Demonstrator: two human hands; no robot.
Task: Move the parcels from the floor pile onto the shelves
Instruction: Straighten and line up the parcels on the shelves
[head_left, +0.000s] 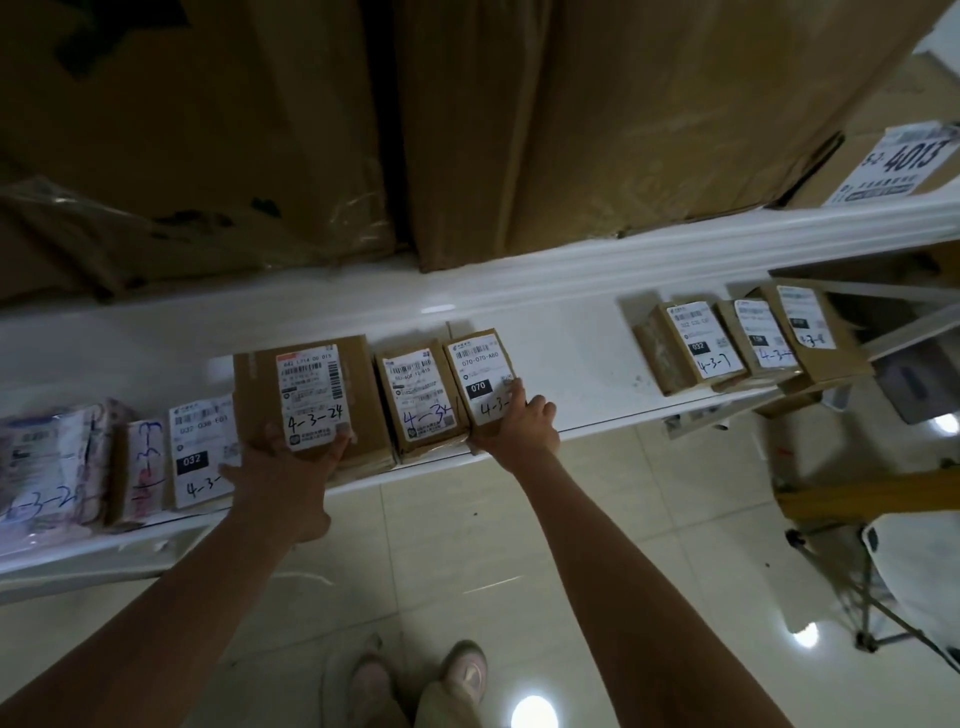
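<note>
A white shelf (566, 353) carries a row of small brown parcels with white labels. My left hand (291, 462) grips the front edge of the parcel marked 4-3-24 (306, 389), thumb on its label. My right hand (519, 421) holds the front of the parcel with the black 070 tag (480, 374), fingers on its label. Between the two stands another small labelled parcel (418, 402), touching both. Both held parcels rest on the shelf.
Left of my left hand sit a 032 parcel (200, 447) and soft bagged parcels (52, 457). Three more small boxes (737, 338) stand at the shelf's right end. Large cardboard boxes (519, 130) fill the shelf above. Below are tiled floor (649, 519), my feet and a folding stand (862, 571).
</note>
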